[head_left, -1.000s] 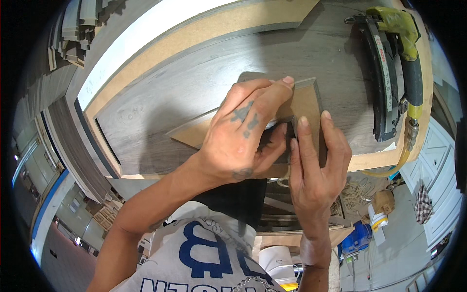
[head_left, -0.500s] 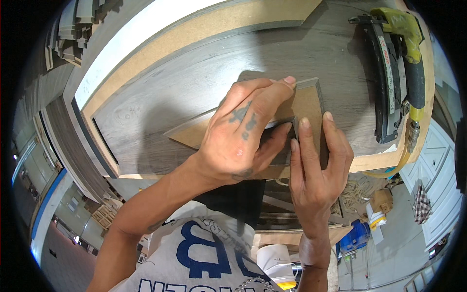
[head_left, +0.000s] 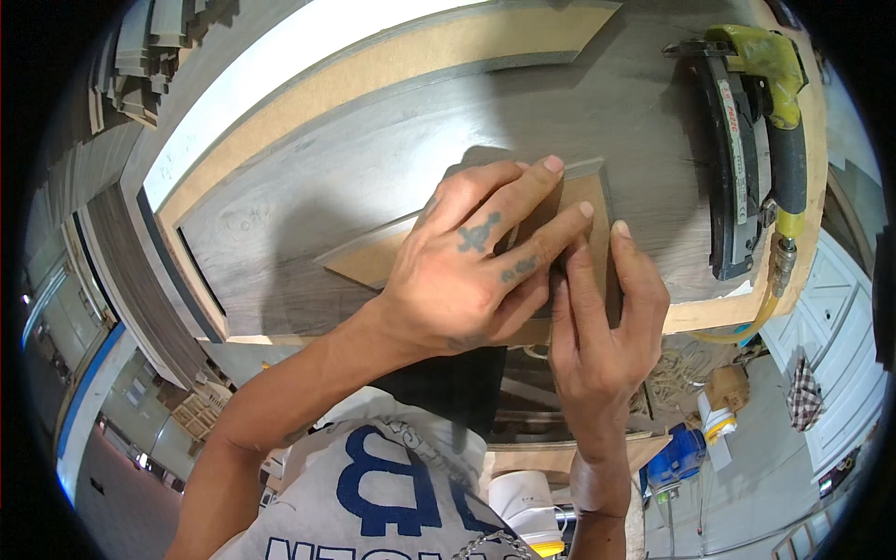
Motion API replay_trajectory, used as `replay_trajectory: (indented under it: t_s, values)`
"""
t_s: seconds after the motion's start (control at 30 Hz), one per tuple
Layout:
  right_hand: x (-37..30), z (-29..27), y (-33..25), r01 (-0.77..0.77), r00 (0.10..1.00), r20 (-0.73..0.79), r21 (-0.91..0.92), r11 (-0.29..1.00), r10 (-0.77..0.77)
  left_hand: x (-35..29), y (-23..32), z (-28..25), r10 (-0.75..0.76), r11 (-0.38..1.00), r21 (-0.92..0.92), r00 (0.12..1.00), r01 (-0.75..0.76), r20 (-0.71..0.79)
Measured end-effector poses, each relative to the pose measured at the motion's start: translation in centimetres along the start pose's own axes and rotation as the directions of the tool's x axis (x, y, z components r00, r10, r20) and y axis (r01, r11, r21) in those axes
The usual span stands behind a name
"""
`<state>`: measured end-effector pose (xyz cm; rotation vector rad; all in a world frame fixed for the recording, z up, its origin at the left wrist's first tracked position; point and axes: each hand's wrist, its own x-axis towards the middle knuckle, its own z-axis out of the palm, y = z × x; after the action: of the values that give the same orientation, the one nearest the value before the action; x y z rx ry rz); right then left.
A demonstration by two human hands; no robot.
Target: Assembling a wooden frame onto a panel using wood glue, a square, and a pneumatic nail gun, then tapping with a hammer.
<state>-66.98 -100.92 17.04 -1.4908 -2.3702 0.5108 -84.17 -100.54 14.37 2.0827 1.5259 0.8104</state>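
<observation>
Two wooden strips with bare tan faces and grey edges meet in a corner on the bench. The long strip (head_left: 359, 259) runs left under my left hand and ends in a slanted cut. The short strip (head_left: 602, 210) comes down from the corner toward me. My left hand (head_left: 467, 257) is wrapped over the joint, its fingertips reaching across the strips near the corner. My right hand (head_left: 609, 341) pinches the short strip, fingers on either side of it. The inner side of the corner is hidden behind my fingers.
On the bench's right lies a yellow-green and black nail gun (head_left: 791, 154) with a yellow air hose (head_left: 767, 313). A long mitred strip (head_left: 411, 51) lies along the far side of the grey wood-grain benchtop (head_left: 373, 140). Stacked boards (head_left: 140, 56) stand far left.
My left hand's finger and thumb have shifted at the inner corner, one finger now stretching over the short strip toward the right hand. The right hand has moved slightly left.
</observation>
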Motion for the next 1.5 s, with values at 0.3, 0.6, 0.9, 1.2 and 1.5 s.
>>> replay_trajectory:
  t_s: [0.3, 0.6, 0.9, 1.2, 1.5]
  values:
    - [0.0, -0.1, 0.9, 0.017, 0.998, -0.060, 0.094, 0.995, -0.011, 0.3, 0.5, 0.0, 0.020, 1.000, 0.020, 1.000, -0.019, -0.019]
    - [10.2, -5.2, 11.5, -0.222, 0.938, -0.292, -0.099, 0.970, 0.185, 0.4, 1.1, -0.2, 0.020, 1.000, 0.022, 1.000, -0.020, 0.023]
    - [7.4, -7.8, 10.8, -0.165, 0.985, -0.094, -0.221, 0.961, 0.147, 0.4, 1.0, -0.3, 0.004, 0.999, 0.037, 1.000, -0.005, 0.018]
    - [5.6, -7.6, 7.1, -0.429, 0.900, -0.012, -0.205, 0.880, 0.435, 0.0, 0.4, 0.3, 0.021, 0.998, 0.055, 1.000, -0.021, -0.010]
    - [5.3, -7.1, 6.8, -0.389, 0.920, -0.006, -0.140, 0.911, 0.392, 0.0, 0.6, 0.2, 0.004, 1.000, 0.012, 1.000, -0.004, 0.000]
